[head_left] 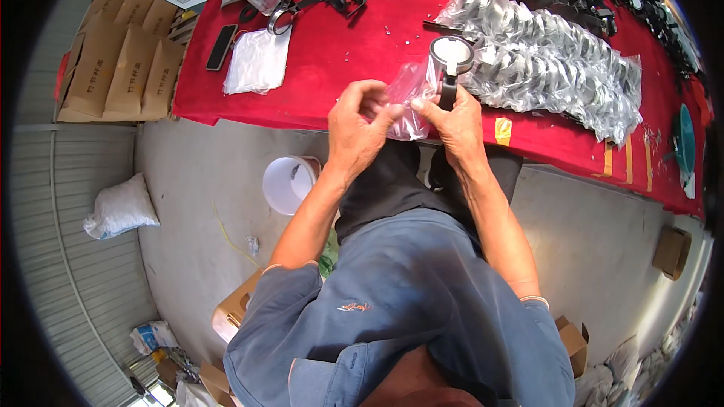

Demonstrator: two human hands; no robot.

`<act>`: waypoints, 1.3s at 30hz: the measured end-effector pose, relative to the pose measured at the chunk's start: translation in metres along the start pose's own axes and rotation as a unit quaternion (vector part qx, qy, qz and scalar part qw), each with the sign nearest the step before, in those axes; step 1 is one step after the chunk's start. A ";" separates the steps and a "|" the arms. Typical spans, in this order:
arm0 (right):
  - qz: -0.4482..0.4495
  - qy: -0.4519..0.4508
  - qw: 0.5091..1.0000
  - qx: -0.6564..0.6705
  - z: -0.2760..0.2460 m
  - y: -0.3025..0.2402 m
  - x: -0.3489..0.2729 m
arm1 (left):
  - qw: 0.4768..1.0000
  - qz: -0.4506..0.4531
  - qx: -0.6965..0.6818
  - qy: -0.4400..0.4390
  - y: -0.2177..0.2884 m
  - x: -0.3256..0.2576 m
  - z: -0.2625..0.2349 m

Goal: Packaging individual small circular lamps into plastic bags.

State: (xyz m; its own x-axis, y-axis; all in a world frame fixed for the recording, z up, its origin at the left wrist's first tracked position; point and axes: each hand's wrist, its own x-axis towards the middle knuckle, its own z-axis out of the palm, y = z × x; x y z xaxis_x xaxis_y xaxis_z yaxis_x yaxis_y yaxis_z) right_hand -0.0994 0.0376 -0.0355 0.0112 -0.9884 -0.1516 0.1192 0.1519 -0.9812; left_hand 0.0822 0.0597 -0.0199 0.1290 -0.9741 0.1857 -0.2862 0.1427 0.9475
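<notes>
Red cloth (324,60) spread across the upper part of the frame, and at its near edge, just above centre, a thin, clear plastic bag (412,126) stood beside a black-handled device with a round, pale face (452,53). Thin film looked the likeliest weak point: a hard edge of the device could have snagged and torn it, and a sharp tug might have slid it from the fingers. A loose hold on the handle could have let the device tip onto the plastic-wrapped dark items (554,75) close on its right. The left hand (356,124) was half curled, thumb and fingers nearly together on the film. The right hand (461,122) gripped the black handle, thumb by the bag's edge; whether that thumb also pinched film was unclear.
</notes>
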 end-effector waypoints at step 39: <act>-0.251 -0.092 0.897 -0.353 -0.083 -0.024 -0.057 | 0.962 0.123 0.051 -0.238 0.023 0.025 0.026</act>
State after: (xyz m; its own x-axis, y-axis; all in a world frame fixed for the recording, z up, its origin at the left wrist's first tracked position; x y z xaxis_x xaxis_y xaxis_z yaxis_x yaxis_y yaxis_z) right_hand -0.1853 0.0908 -0.0136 0.3035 -0.9077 0.2896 -0.5020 -0.4107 -0.7611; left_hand 0.0547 0.0338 -0.0003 -0.3966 -0.8865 0.2382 -0.3465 0.3849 0.8554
